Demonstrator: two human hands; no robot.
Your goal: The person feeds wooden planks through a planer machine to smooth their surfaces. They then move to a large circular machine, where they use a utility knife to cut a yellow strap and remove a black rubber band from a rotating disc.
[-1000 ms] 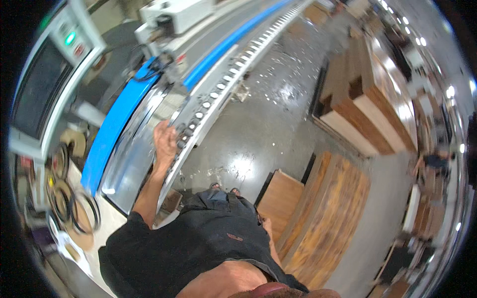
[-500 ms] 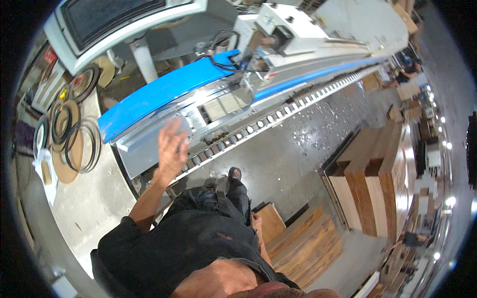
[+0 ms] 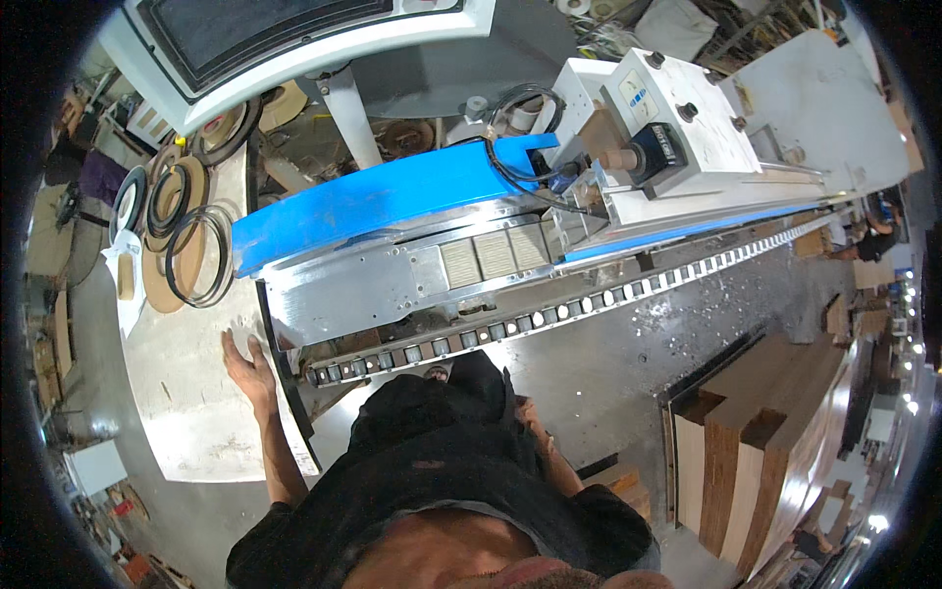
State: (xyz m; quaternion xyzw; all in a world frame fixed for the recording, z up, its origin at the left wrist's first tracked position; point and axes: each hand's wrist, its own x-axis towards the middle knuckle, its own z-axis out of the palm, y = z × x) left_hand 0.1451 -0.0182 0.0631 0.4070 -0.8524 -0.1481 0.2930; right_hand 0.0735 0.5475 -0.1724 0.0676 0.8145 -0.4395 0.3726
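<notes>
Fingers of the left hand are spreading flat, empty, over the pale worktable, just beside the grey metal machine bed and its roller chain track. Black rings are lying well apart along the table's far edge. Whether the right hand's fingers are curling cannot be told; the torso is hiding it.
</notes>
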